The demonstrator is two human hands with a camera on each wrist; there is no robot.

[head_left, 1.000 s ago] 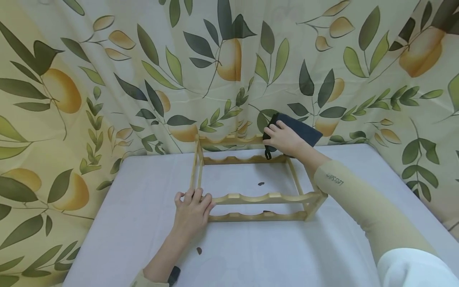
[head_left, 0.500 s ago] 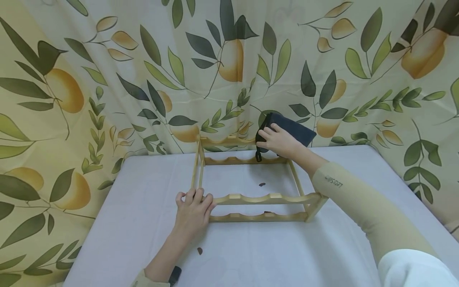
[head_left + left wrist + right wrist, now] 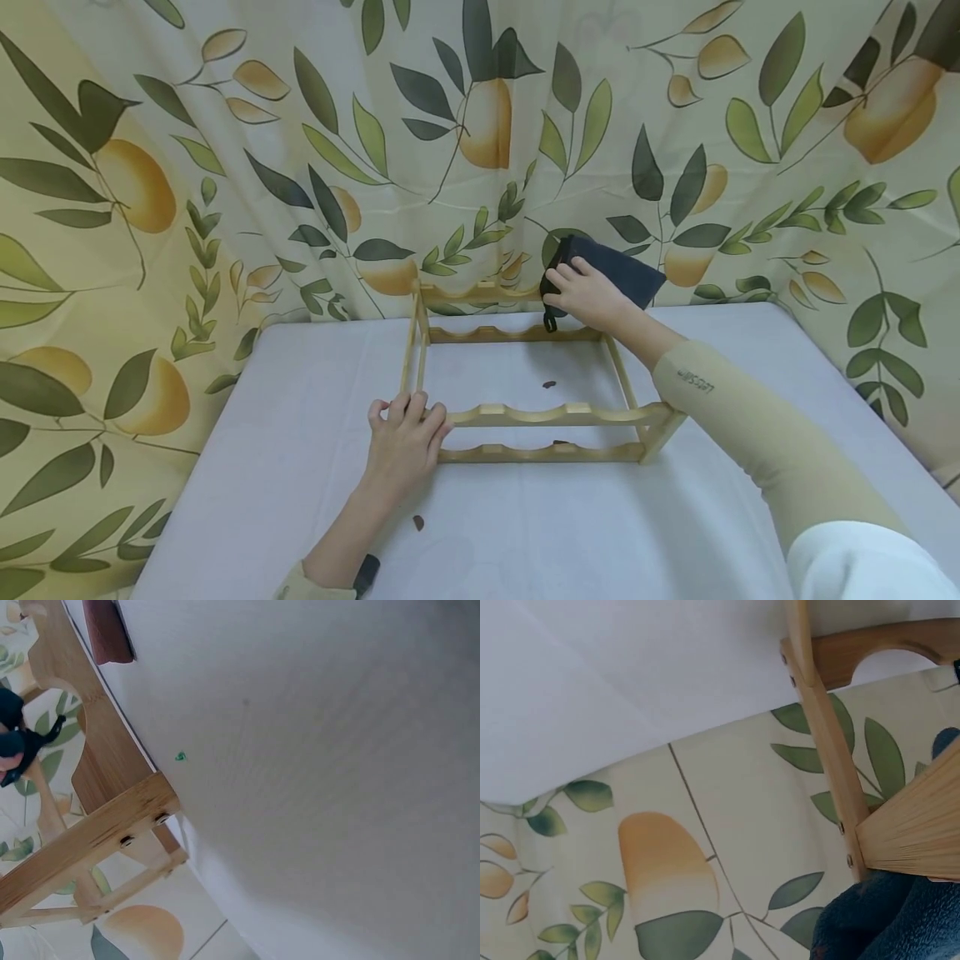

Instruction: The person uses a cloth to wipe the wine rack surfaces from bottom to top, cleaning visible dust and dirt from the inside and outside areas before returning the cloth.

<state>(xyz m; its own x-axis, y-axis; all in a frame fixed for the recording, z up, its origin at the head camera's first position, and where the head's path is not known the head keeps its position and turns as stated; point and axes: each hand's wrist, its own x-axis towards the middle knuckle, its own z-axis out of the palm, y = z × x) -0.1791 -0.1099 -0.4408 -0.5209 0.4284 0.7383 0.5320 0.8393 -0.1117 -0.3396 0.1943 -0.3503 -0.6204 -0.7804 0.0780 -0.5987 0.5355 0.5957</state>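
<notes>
A pale wooden wine rack (image 3: 540,415) with scalloped rails stands on the white-covered table. At its front left corner, my left hand (image 3: 403,437) grips the frame with fingers bent over the top. My right hand (image 3: 588,293) holds a dark blue cloth (image 3: 622,267) with a black edge and loop over the right part of the rear top rail. Fuzzy folds of the cloth (image 3: 892,919) lie against the rack's end (image 3: 838,769) in the right wrist view. The left wrist view has the rack's side bar (image 3: 90,844) with screw heads, but not the left hand's fingers.
Small brown bits lie on the table, one (image 3: 549,385) inside the rack's outline and another (image 3: 417,522) in front of it. A green speck (image 3: 180,756) shows on the tablecloth (image 3: 315,787). Behind the table hangs a fruit-and-leaf patterned curtain (image 3: 300,150).
My right hand slid the cloth left along the rear rail, then shifted slightly back right. The left hand and the rack have stayed in place.
</notes>
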